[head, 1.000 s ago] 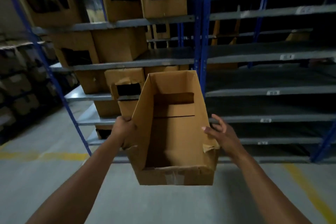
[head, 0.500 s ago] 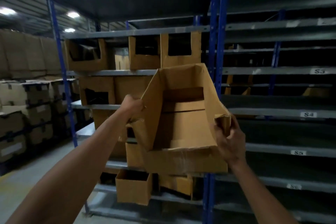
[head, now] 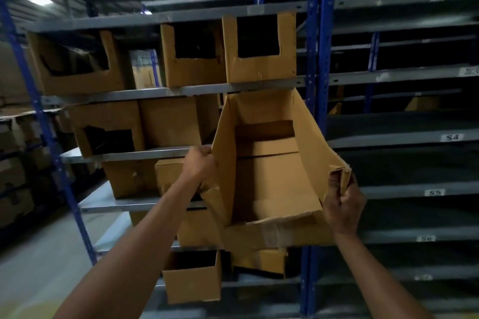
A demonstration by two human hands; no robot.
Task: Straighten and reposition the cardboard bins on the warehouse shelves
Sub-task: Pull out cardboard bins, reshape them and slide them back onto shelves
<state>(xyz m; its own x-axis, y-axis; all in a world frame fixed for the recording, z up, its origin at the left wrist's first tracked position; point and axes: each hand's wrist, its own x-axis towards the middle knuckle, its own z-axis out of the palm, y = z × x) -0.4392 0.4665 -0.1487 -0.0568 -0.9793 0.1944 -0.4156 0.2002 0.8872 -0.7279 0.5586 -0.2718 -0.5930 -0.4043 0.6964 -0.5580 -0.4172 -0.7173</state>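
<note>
Head | left hand (head: 198, 163) grips bin (head: 269, 179) wall, fingers hidden | right hand (head: 342, 204) pinches torn corner

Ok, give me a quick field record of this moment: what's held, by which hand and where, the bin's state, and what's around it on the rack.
held item: open cardboard bin, empty inside, tilted
left hand: grips the bin's left wall
right hand: pinches the torn right front corner
bin position: raised in front of the blue upright, not on a shelf
damage: front edge crumpled, both front corners torn
nearby: cut-out bins on the shelf above
right bay: shelf labels S4, S5
</note>
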